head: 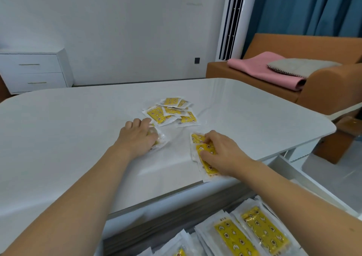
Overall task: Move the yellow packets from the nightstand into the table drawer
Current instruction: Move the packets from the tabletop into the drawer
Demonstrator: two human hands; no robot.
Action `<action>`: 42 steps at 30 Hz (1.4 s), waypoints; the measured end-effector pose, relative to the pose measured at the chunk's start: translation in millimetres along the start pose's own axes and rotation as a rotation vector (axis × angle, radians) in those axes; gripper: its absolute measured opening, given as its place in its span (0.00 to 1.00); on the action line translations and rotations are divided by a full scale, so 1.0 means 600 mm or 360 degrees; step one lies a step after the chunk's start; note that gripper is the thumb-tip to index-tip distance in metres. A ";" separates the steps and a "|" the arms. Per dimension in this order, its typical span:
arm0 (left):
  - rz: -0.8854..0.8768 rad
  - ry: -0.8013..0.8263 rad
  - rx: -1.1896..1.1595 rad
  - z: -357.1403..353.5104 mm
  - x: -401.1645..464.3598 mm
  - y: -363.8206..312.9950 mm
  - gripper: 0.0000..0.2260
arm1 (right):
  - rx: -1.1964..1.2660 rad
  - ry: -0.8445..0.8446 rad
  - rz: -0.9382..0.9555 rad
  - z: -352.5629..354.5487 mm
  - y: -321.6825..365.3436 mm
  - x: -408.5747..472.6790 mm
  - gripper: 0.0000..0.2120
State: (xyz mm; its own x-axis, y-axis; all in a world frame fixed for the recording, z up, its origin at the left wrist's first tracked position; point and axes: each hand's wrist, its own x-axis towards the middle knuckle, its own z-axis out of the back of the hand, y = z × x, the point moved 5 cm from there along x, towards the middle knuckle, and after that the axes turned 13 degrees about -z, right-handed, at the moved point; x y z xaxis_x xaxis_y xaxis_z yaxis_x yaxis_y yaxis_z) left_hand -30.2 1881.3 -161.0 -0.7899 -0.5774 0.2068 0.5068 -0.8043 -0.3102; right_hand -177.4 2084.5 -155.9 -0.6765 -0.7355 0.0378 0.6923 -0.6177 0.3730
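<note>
Both hands lie flat on packets near the table's front edge — left hand [140,137] covering one, right hand [221,153] pinning a few [205,157]. Better to slide each batch off the edge into the drawer [244,236] below — then the pile [172,111] mid-table.

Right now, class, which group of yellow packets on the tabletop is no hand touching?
The loose pile farthest from the person; the left hand and right hand each cover nearer packets.

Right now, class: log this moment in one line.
left hand: on packet | right hand: gathering packets | pile: remains | drawer: open
</note>
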 end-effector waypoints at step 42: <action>-0.0008 0.0893 -0.1118 -0.105 -0.038 -0.457 0.12 | 0.3800 -0.0580 -0.0858 0.155 -0.376 -0.170 0.08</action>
State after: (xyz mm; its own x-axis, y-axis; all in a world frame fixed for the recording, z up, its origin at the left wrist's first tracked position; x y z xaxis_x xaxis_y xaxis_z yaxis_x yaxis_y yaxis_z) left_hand -173.1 2123.9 -138.8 -0.9374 -0.2724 -0.2171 0.3203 -0.4290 -0.8446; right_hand -288.1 2324.7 -157.6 -0.7908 -0.4837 -0.3751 -0.6006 0.7312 0.3234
